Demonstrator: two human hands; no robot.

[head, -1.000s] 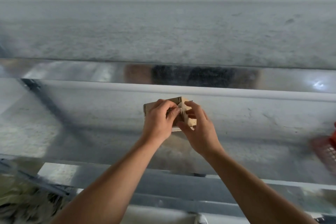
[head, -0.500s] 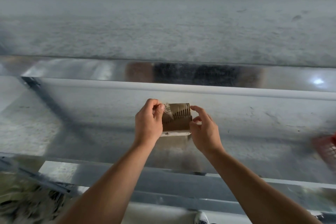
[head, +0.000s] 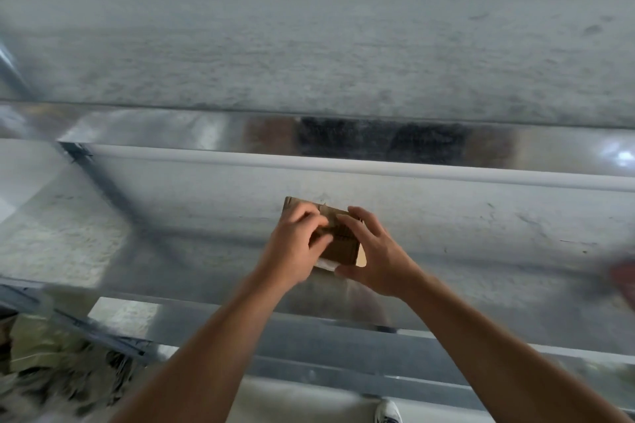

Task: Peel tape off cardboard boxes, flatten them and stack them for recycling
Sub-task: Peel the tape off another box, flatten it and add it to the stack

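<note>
White rubber of a shoe toe (head: 387, 413) pokes in at the bottom edge. To its left lies a heap (head: 51, 367) of greenish and brown stuff, too blurred to name. Grey metal rails (head: 309, 354) run across just beyond, and two bare forearms reach out over them.

The left hand (head: 295, 244) and the right hand (head: 376, 251) meet in front of a shiny metal sheet (head: 171, 216). A small brown cardboard box (head: 340, 244) is held between them. The left hand's fingers are curled down over the top and left side of the box. They are smeared by motion, so I cannot tell whether they pinch tape or only the cardboard. The right hand grasps the box from the right, with its thumb (head: 343, 272) under the near edge and its fingers arched around the far right corner. A white scrap (head: 324, 264) shows at the box's near lower edge, between the two hands.

At the right edge, level with the hands, is a red blur (head: 623, 276). Past the box, a pale rounded bar (head: 343, 168) crosses the sheet. Behind it is a mirror-like strip (head: 378, 141) with dark reflections. Farthest off is a grey speckled surface (head: 309, 55).
</note>
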